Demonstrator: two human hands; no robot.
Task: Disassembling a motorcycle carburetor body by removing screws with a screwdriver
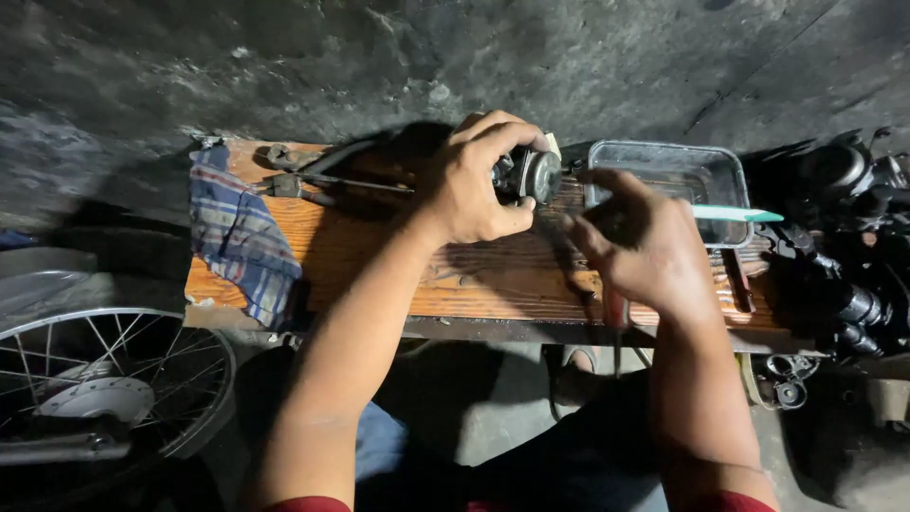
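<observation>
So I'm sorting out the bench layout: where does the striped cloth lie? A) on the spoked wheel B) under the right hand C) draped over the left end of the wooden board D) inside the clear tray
C: the striped cloth hangs over the left end of the wooden board, away from both hands.

Single view, head-worn camera, looking steeply down from above the person's own forearms onto a wooden board [455,270] lying across a dark concrete floor [379,66]. Close range: left hand [474,185] and right hand [645,246] sit near frame centre, the person's knees at the bottom edge. A spoked wheel [104,379] is cut off at lower left; no second view to compare overlap.
</observation>
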